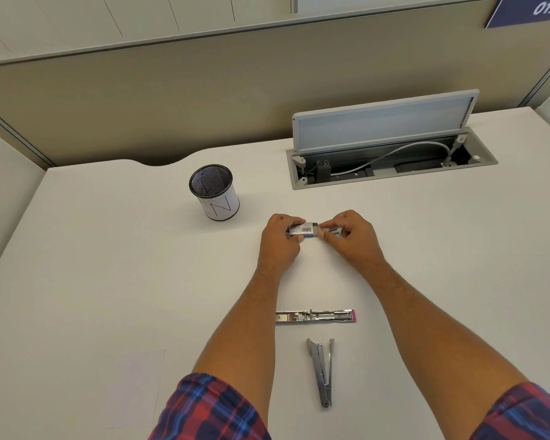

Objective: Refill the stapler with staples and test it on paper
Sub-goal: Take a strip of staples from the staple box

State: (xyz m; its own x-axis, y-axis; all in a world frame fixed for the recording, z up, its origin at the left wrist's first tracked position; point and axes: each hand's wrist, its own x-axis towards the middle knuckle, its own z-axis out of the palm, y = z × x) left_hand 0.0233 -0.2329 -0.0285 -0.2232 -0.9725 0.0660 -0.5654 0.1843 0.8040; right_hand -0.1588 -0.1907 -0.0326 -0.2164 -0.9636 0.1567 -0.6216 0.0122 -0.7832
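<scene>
My left hand grips a small staple box with a barcode label, held just above the white desk. My right hand pinches the box's right end, where a dark inner tray or staple strip pokes out. Nearer to me lies the stapler, opened flat, metal with a pink end. A second metal stapler part, opened in a narrow V, lies below it. A white paper sheet rests on the desk at the lower left.
A mesh pen cup wrapped in white paper stands at the back left. An open cable hatch with its lid raised sits at the back right. A beige partition runs behind the desk.
</scene>
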